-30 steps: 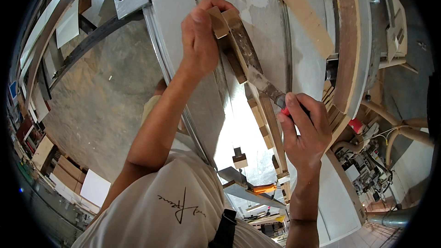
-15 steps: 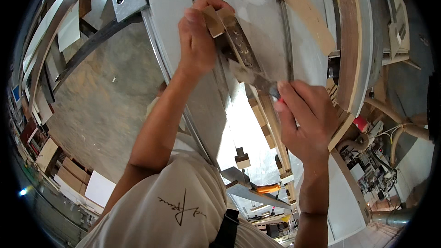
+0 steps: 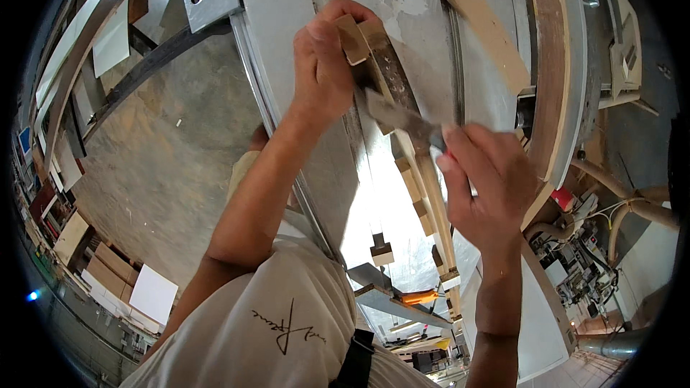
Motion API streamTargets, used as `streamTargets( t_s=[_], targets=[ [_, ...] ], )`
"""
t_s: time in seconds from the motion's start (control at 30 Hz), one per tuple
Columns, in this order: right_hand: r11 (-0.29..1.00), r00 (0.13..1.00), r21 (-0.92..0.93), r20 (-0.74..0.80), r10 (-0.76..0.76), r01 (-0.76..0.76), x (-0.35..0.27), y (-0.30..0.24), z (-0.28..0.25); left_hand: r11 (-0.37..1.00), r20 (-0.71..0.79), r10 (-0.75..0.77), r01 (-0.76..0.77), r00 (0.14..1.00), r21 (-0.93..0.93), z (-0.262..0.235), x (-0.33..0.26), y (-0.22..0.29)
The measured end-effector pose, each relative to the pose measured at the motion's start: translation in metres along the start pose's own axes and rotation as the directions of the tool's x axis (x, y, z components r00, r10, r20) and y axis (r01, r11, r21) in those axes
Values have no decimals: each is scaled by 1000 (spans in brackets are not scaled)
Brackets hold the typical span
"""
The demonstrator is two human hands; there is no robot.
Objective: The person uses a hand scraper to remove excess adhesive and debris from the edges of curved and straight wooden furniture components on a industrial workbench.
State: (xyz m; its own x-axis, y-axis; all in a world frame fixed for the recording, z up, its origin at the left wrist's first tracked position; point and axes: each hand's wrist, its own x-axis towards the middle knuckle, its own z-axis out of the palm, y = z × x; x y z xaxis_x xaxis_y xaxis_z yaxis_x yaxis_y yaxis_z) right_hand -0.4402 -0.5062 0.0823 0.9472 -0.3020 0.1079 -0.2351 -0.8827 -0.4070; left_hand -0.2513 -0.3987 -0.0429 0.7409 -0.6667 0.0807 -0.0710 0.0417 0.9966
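My left hand [image 3: 323, 72] is closed around the far end of a long wooden strip [image 3: 394, 75], whose face is dark and stained. A small wooden block [image 3: 352, 39] sits at that end, beside my thumb. In my right hand [image 3: 492, 179] is a putty knife [image 3: 402, 118], gripped by its red and dark handle. Its broad metal blade crosses the strip below my left hand, the tip near the strip's left edge. Several more small blocks [image 3: 413, 183] line the strip toward me. Whether the blade presses on the wood I cannot tell.
Under the strip lies a grey metal machine table [image 3: 280, 14] with long grooves, brightly lit in its near part. A curved wooden piece [image 3: 478, 21] lies at the far right. An orange-handled tool [image 3: 419, 297] rests near my body. Curved boards [image 3: 86, 50] stand at the left.
The whole view has shifted slightly. The putty knife's blade sits a little farther up the strip, closer to my left hand. Both hands keep their grips.
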Motion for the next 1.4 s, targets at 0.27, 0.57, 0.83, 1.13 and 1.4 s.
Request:
streamTargets(
  t_s=[0.27, 0.57, 0.83, 1.13, 1.4],
  targets=[
    [1000, 1000, 6, 13, 19, -19, -6, -3, -3, 994, -32, 13, -16, 999, -109, 0, 1, 0],
    [1000, 999, 22, 34, 16, -17, 18, -1, -1, 999, 13, -42, 42, 999, 17, -5, 1, 4],
    [998, 993, 34, -105, -56, 60, 45, 3, 16, 998, 10, -60, 61, 998, -26, -4, 0, 3],
    [1000, 999, 0, -46, -18, 18, 46, -4, 10, 996, 11, -76, 77, 997, -48, -3, -1, 4],
    [1000, 1000, 4, 6, 9, -9, 29, -3, 2, 996, 18, -73, 74, 997, -55, 0, -2, 6]
  ],
)
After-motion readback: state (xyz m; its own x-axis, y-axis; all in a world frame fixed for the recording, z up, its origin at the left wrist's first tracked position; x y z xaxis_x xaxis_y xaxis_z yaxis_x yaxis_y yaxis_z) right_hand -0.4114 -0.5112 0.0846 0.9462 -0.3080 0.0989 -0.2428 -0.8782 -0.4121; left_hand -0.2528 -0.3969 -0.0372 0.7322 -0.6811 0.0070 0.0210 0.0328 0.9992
